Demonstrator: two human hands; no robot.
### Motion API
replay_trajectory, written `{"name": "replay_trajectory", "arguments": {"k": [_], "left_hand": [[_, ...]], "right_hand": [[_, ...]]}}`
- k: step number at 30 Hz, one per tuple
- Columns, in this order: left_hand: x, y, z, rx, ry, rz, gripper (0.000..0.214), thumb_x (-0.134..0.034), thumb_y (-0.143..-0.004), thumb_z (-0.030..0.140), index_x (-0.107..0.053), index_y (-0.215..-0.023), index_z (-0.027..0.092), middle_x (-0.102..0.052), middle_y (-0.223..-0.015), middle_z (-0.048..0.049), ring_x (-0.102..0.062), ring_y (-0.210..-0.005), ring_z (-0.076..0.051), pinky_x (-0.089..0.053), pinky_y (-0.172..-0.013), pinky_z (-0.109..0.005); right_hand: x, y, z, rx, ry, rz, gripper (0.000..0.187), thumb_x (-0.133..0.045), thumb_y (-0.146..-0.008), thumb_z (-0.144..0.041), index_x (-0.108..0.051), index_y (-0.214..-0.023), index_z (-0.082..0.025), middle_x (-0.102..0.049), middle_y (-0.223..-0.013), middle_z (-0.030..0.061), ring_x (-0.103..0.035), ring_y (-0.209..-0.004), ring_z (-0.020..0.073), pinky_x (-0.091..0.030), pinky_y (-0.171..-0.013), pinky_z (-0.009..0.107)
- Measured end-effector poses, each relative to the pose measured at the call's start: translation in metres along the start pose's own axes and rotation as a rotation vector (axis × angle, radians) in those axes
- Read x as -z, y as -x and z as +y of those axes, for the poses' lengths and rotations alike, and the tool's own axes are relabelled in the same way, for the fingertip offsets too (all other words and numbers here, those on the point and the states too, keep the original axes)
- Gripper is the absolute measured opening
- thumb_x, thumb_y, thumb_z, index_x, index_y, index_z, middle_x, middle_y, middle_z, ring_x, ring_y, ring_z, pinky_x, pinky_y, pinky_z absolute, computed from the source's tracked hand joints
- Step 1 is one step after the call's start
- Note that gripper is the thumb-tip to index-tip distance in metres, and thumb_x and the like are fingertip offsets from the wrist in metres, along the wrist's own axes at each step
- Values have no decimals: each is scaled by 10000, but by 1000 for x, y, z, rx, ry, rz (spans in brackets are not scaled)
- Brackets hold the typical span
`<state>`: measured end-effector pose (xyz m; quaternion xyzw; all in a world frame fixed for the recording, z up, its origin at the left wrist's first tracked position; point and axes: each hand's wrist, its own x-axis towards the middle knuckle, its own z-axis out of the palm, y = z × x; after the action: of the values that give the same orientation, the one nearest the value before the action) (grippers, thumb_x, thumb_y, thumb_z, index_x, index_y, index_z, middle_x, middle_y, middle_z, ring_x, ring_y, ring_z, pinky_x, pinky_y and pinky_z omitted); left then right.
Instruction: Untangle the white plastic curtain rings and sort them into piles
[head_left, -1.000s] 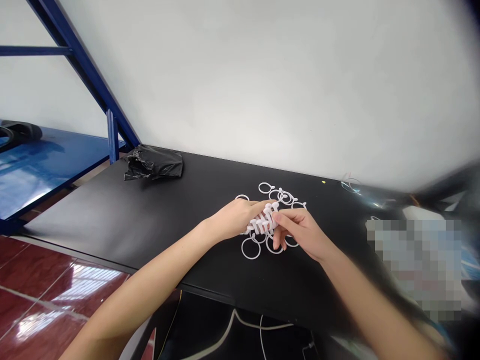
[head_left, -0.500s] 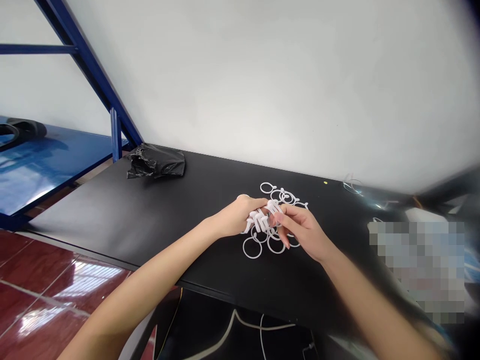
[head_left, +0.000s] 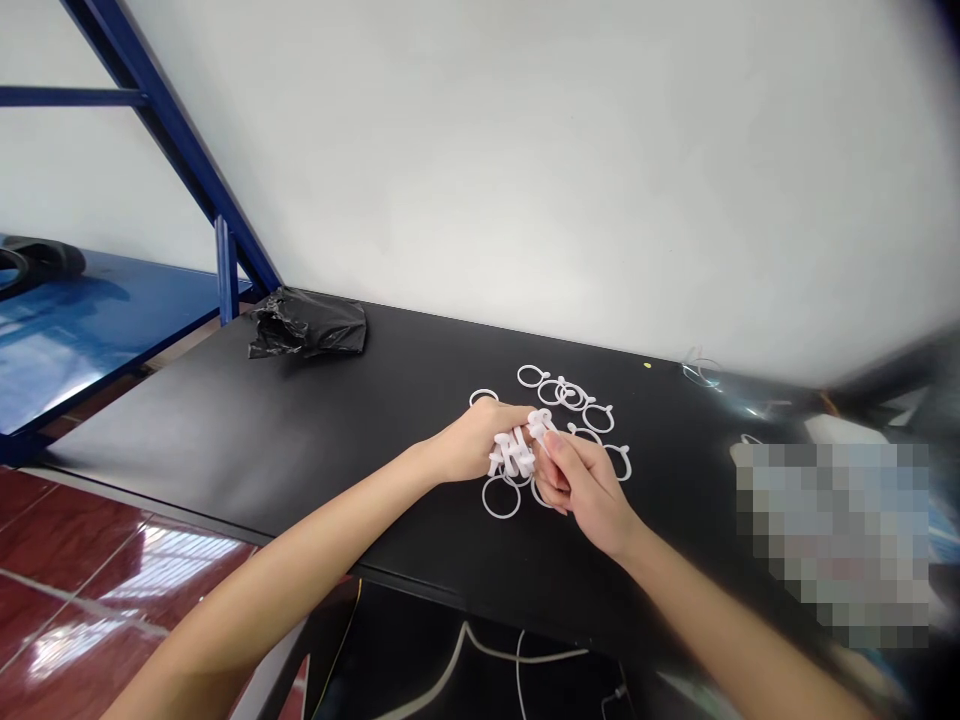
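Observation:
My left hand (head_left: 469,440) is closed around a bunch of white plastic rings (head_left: 512,455), whose small tabs stick out past the fingers. Close against it, my right hand (head_left: 596,490) is closed too, its thumb pressing on white ring pieces (head_left: 541,420) at the top of the bunch. The fingertips and part of the bunch hide one another. Several loose rings of the same kind, such as one white ring (head_left: 501,517) in front, lie on the black table (head_left: 420,390) around and behind both hands.
A crumpled black plastic bag (head_left: 330,325) lies at the table's back left. Clear plastic packaging (head_left: 705,370) and a blurred-out package (head_left: 840,540) are on the right. A white wall (head_left: 525,180) rises behind, and a blue metal frame (head_left: 180,150) stands at left.
My right hand has shifted slightly left and down, its fingers curling in more tightly. More loose rings show on its right. My left hand still grips the bunch.

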<state>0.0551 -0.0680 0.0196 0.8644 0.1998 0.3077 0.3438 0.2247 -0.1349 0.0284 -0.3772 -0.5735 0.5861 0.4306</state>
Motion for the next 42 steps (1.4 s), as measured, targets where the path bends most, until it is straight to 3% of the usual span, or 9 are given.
{"name": "replay_trajectory", "arguments": {"k": [4,9,16,20,23,29,33,38,42], "left_hand": [[-3,2,1,-43,-8,47,93,-507,-812,215,-479,-742,160,-473,-626,47,-368,-539,-71,-346,-542,-198],[-4,2,5,41,27,90,206,-503,-803,243,-431,-631,155,-418,-593,55,-336,-536,-62,-338,-530,-190],[-2,-1,5,151,88,85,126,-541,-815,222,-593,-763,120,-589,-671,14,-500,-612,-93,-409,-583,-194],[0,-1,4,171,79,92,144,-602,-793,256,-622,-808,114,-608,-677,8,-547,-656,-120,-440,-607,-208],[0,-2,6,184,85,92,133,-612,-776,245,-622,-793,114,-611,-678,10,-548,-646,-118,-440,-602,-209],[0,-3,8,146,88,99,91,-577,-752,167,-618,-821,123,-622,-701,12,-569,-656,-123,-451,-621,-215],[2,-2,5,140,-13,67,73,-512,-789,132,-583,-808,130,-608,-688,13,-536,-593,-101,-416,-579,-198],[10,-2,9,142,-202,-88,129,-529,-743,66,-567,-840,142,-577,-620,31,-505,-536,-105,-361,-535,-202],[13,-3,15,194,-491,-119,113,-476,-840,98,-577,-845,149,-627,-693,-11,-553,-585,-141,-337,-543,-230]], "right_hand": [[-2,6,6,73,79,15,473,-401,-995,-461,-386,-593,-212,-324,-456,-68,-282,-403,75,-225,-413,247],[-4,10,9,174,144,42,492,-381,-999,-462,-404,-577,-209,-387,-484,-39,-302,-412,83,-227,-416,255],[3,3,4,138,200,110,420,-421,-980,-477,-567,-711,-189,-481,-534,-30,-422,-396,84,-365,-417,245],[1,1,3,92,193,68,262,-632,-872,-455,-647,-841,-195,-597,-728,16,-551,-512,114,-447,-413,237],[-5,3,5,113,253,141,219,-792,-737,-358,-677,-847,-208,-630,-936,48,-576,-588,122,-475,-420,238],[-12,4,7,129,247,235,153,-753,-779,-337,-700,-818,-199,-649,-823,53,-610,-619,161,-494,-434,254],[-7,0,0,33,96,131,203,-730,-806,-356,-690,-885,-173,-697,-795,66,-677,-655,186,-524,-458,246],[-1,-4,-2,-80,-41,-12,282,-683,-843,-409,-717,-813,-131,-675,-745,62,-657,-640,155,-550,-474,242],[2,-8,1,-95,-105,33,329,-662,-861,-429,-718,-742,-128,-651,-708,43,-627,-586,121,-540,-485,230]]}}
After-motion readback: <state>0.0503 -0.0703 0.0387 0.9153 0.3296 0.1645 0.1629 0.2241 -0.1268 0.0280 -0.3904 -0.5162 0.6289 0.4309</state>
